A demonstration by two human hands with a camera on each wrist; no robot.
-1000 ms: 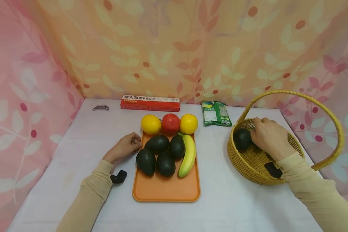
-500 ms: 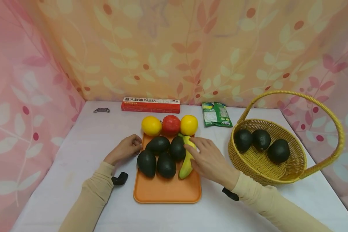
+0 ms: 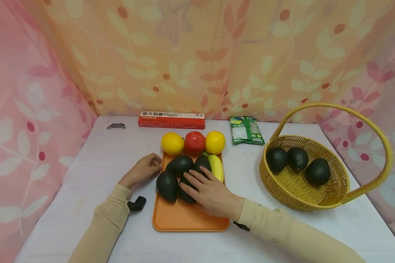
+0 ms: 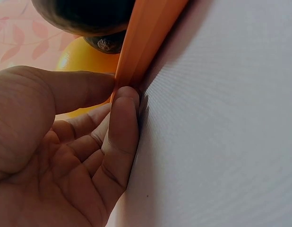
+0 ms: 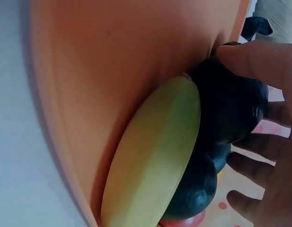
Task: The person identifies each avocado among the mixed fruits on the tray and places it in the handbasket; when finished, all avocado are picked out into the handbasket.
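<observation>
My left hand [image 3: 140, 171] pinches the left rim of an orange tray [image 3: 191, 221]; in the left wrist view its thumb and forefinger meet at the tray's edge. My right hand [image 3: 214, 196] spreads over the nearest avocado [image 3: 185, 198], fingers long and loosely bent. In the right wrist view its thumb [image 5: 259, 59] overlaps this dark avocado [image 5: 231, 111], and the other fingers stand along its far side. Beside it lies a banana [image 5: 150, 151], partly covered by the hand in the head view. Other avocados on the tray are at left [image 3: 167, 186] and behind.
Two yellow fruits, left [image 3: 172, 143] and right [image 3: 215, 142], flank a red fruit [image 3: 195, 142] at the tray's far end. A handled wicker basket [image 3: 299, 193] with three avocados stands right. Behind are a pasta box [image 3: 171, 120], green packet [image 3: 247, 130] and small purplish item [image 3: 116, 126].
My right hand has left the basket, where three avocados now show, passed over the banana and moved left to the nearest avocado. The left hand has stayed at the tray's rim.
</observation>
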